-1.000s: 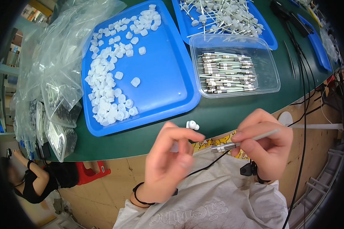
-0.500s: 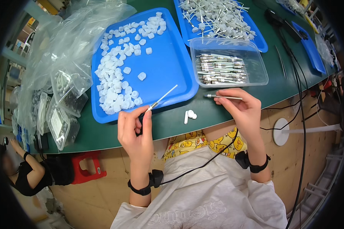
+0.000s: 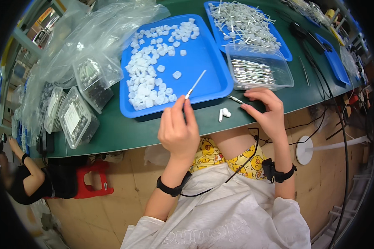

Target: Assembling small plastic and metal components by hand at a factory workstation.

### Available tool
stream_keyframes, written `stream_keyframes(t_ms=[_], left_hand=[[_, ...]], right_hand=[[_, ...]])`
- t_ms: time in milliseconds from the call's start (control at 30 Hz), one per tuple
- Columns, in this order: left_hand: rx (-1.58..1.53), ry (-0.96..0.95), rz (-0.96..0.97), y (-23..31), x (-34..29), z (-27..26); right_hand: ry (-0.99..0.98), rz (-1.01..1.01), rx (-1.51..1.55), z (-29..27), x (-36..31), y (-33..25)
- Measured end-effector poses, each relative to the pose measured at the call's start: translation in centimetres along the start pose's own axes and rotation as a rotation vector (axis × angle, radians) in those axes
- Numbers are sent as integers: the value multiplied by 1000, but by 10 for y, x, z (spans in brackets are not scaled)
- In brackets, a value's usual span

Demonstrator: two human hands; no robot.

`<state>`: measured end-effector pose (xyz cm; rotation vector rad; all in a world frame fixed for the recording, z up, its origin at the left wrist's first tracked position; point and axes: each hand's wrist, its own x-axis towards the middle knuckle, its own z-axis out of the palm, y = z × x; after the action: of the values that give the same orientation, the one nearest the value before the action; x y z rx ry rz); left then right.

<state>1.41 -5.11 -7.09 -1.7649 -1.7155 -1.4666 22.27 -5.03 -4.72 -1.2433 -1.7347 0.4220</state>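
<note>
My left hand (image 3: 179, 130) pinches a thin rod (image 3: 196, 83) with a silvery lower end and a pale upper shaft. That rod slants up over the near rim of a blue tray (image 3: 214, 68) of small whitish caps (image 3: 143, 79). My right hand (image 3: 266, 110) has thumb and fingertips at a similar short silvery rod (image 3: 235, 99), whose rear part the fingers hide. Behind the right hand stands a clear plastic box (image 3: 284, 74) with many such rods (image 3: 253, 71). Small white pieces (image 3: 225, 113), one with a stem, lie on the table between my hands.
Another blue tray (image 3: 284, 45) at the back holds a heap of white-headed rods. Clear bags (image 3: 87, 29) and lidded boxes (image 3: 77, 120) fill the left side. Tweezers (image 3: 304, 71) and black cables (image 3: 320, 70) lie right. A co-worker's arm (image 3: 27, 166) shows at far left.
The view has shifted, so the trays sit further right. My left hand has moved right and up with its rod. The rod at my right hand has turned, its left end now pointing upward.
</note>
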Motion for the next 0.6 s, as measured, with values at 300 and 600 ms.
stream_keyframes(t_ms=[300,600], left_hand=[[46,3,31,1,0,5],[-90,-91,-38,-1,0,-2]], right_hand=[[46,-75,-179,11,-2,-5],[134,-86,-171,17,-2,-3]])
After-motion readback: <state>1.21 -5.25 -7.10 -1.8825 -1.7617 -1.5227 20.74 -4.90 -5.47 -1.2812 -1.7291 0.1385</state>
